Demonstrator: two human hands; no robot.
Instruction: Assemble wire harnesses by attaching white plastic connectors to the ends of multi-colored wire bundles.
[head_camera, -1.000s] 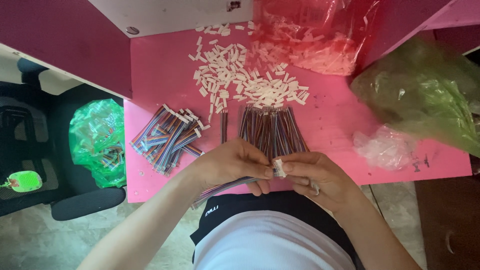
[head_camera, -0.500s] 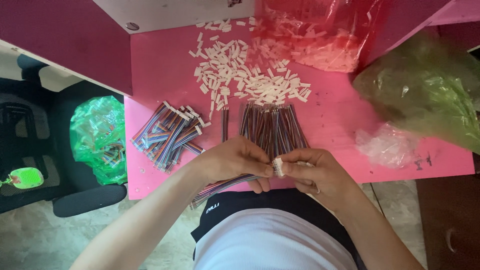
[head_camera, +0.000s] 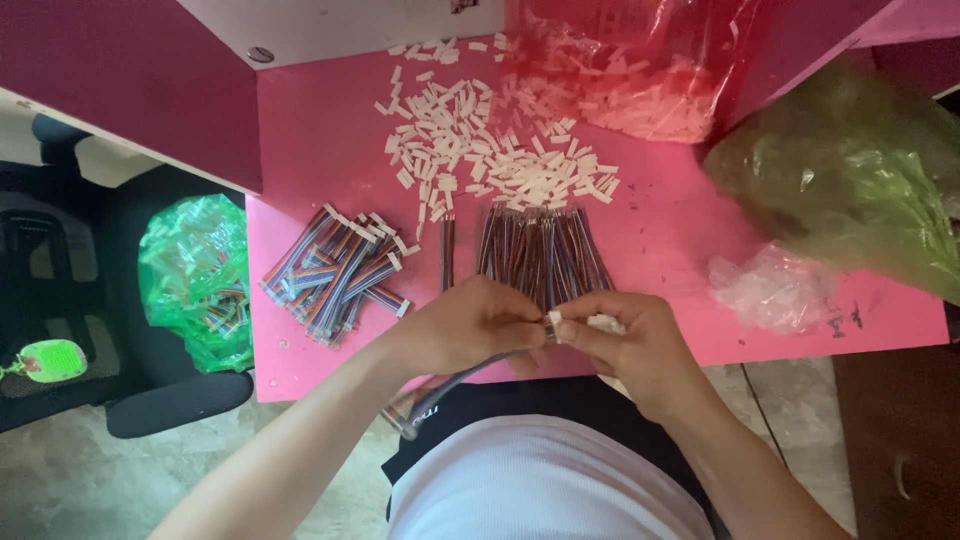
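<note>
Little has moved since the earlier frame: the left hand (head_camera: 470, 325) still pinches a ribbon cable (head_camera: 455, 378), its grip closed, steadying it while the right hand (head_camera: 625, 345) presses a white connector (head_camera: 553, 322) on. Beyond, loose cables (head_camera: 540, 250), then connectors (head_camera: 480, 150), lie on the pink counter (head_camera: 660, 230).

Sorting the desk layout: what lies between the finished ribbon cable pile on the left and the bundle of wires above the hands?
One lone wire strip on bare pink desk, in the head view.
</note>
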